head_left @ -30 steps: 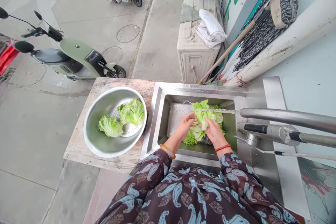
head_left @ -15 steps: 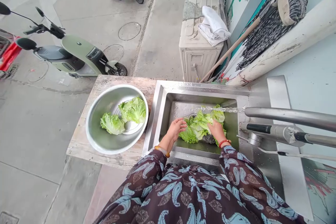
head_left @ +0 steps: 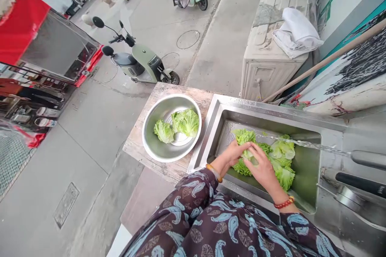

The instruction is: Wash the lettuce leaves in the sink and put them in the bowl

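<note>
Lettuce bunch [head_left: 243,136]: over the sink [head_left: 223,131], between two hands. Nearest the body: patterned sleeves [head_left: 193,188]. Left hand [head_left: 230,154] lies along the bunch's left side, thumb across it, other fingertips partly hidden. Right hand [head_left: 262,168] is bent round the near right side, a pale part showing between thumb and forefinger. Fingers of both read as grasping the bunch; firmness cannot be told.

Key relation: leafy end sits just beyond the fingertips, pale end toward the palms. Long axis, as far as visible, runs away from the wearer, slightly left. Both hands touch it; the left is nearer the bowl [head_left: 150,150].

Loose leaves [head_left: 283,150] lie right of the bunch, under the water stream [head_left: 310,143] from the tap [head_left: 366,160]. Bowl, left of the sink on a wooden board [head_left: 137,144], holds two lettuce pieces [head_left: 186,122]. Farther off: a green scooter [head_left: 144,60].
</note>
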The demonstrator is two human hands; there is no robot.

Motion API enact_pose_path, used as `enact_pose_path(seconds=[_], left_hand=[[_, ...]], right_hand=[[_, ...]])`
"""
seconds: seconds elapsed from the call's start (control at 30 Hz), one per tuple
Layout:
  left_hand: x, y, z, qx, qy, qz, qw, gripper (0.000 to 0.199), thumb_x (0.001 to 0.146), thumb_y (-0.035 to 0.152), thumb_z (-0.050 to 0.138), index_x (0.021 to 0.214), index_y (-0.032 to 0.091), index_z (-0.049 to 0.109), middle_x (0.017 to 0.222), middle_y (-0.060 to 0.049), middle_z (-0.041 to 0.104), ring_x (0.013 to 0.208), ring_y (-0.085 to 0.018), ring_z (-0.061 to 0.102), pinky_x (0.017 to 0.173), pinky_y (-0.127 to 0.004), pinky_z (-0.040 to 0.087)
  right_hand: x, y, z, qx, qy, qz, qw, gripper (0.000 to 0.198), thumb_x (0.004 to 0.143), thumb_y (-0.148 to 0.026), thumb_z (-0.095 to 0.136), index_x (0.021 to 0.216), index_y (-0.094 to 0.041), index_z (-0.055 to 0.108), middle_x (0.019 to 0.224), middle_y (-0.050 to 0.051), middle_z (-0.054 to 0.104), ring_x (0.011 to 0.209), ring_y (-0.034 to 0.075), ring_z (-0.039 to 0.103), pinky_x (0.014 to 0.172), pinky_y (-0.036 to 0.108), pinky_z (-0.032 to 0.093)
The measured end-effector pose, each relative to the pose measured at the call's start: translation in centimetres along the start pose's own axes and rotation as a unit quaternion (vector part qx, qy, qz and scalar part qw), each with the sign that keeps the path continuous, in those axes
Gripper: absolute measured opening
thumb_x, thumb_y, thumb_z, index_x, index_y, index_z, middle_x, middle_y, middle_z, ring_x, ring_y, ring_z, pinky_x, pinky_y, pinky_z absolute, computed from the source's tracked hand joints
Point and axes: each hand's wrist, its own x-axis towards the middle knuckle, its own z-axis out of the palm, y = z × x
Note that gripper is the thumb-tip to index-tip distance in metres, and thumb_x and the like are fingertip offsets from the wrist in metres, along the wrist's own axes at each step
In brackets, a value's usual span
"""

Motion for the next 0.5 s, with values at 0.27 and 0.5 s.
enact_pose_path(seconds=[0.27,0.5], left_hand=[[-5.1,7.8,-3.5,0.028,0.049,0.147,0.988,0.057,0.058,0.029,0.092,0.107,0.015,0.067,0.104,-0.010,0.075,0.093,-0.025,0.070,0.089,-0.039,0.053],[-8.1,17.5,-16.6,0.042,0.362,0.284,0.887,0.041,0.082,0.022,0.073,0.118,0.019,0.055,0.106,-0.007,0.070,0.100,-0.021,0.067,0.086,-0.035,0.055]], right_hand=[[0.6,-0.8,-2.0,0.274,0.045,0.176,0.944,0.050,0.088,-0.057,0.061,0.130,-0.030,0.064,0.142,0.008,0.060,0.125,0.029,0.061,0.096,0.042,0.057],[0.1,0.9,-0.6,0.281,0.024,0.255,0.925,0.050,0.082,-0.056,0.069,0.123,-0.028,0.068,0.135,0.009,0.065,0.109,0.028,0.069,0.083,0.040,0.060]])
